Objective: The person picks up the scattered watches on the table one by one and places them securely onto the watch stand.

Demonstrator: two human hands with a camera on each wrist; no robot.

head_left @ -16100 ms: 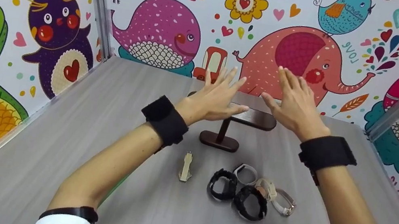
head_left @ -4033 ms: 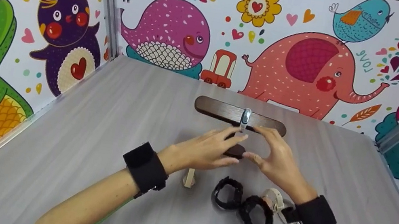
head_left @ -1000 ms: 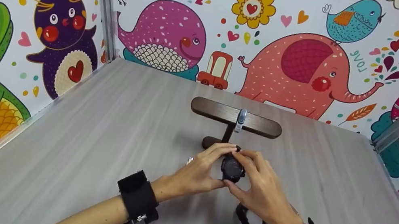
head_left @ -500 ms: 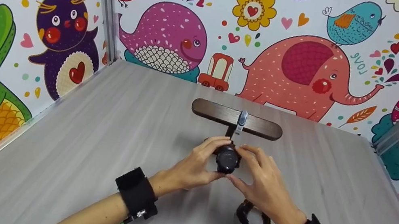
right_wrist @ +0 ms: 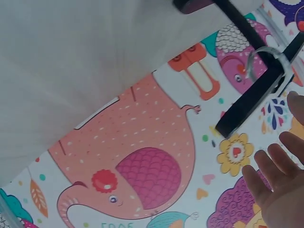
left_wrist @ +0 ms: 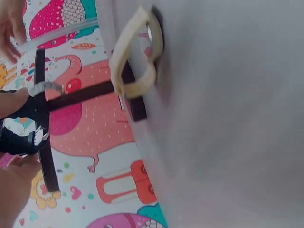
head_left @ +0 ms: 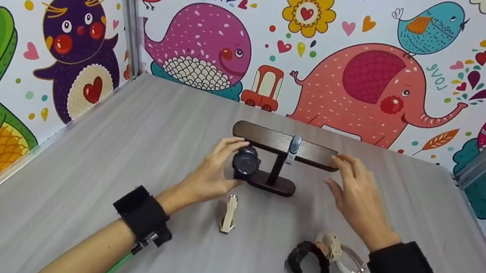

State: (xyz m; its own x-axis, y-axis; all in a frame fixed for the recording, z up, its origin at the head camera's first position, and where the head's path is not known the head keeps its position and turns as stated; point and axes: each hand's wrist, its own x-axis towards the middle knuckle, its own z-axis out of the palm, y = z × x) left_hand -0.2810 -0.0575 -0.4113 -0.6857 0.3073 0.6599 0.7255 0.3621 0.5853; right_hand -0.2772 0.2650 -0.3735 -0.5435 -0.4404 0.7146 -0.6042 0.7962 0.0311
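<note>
My left hand (head_left: 212, 166) grips a black round-faced watch (head_left: 246, 163) between thumb and fingers, just below the left end of a dark brown wooden watch stand (head_left: 268, 137). In the left wrist view, the looped black strap (left_wrist: 19, 142) is near the stand's crossbar (left_wrist: 49, 168). A grey-white fitness band (head_left: 294, 145) hangs around the crossbar, right of the post. By the bar's right end, my right hand (head_left: 362, 200) has its fingers apart. The right wrist view shows these fingers (right_wrist: 280, 161) relaxed and holding nothing, off the bar (right_wrist: 251, 107).
On the table (head_left: 162, 142), a cream watch (head_left: 229, 214) stands in front of the stand. To the right are another black watch (head_left: 292, 260), a beige watch (head_left: 329, 246) and a white-strapped watch (head_left: 352, 271), close together. Patterned walls (head_left: 267, 26) enclose the table's back and sides.
Both hands held the black watch before the post. The right has let go and moved right to the bar's end; the left has carried the watch left. The band came onto the bar earlier.
</note>
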